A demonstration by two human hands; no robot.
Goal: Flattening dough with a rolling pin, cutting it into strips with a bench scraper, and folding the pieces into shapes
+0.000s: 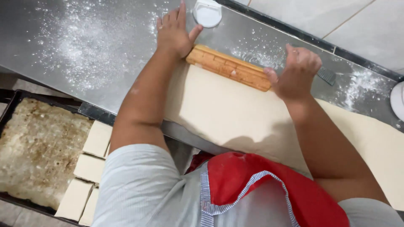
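Note:
A wooden rolling pin [229, 67] lies across the far edge of a wide sheet of pale dough [235, 113] on a floured steel counter [84, 42]. My left hand [174, 31] rests flat with fingers spread on the pin's left end. Over the pin's right end, my right hand [296, 71] presses down with fingers curled. Both forearms reach out over the dough. A red apron and grey shirt fill the bottom of the head view.
A dark baking tray [8, 105] at lower left holds several cut dough squares [97, 138] along its right side. A small round white container [207, 13] sits just beyond my left hand. A dark scraper [327, 76] lies right of my right hand. Tiled floor lies past the counter.

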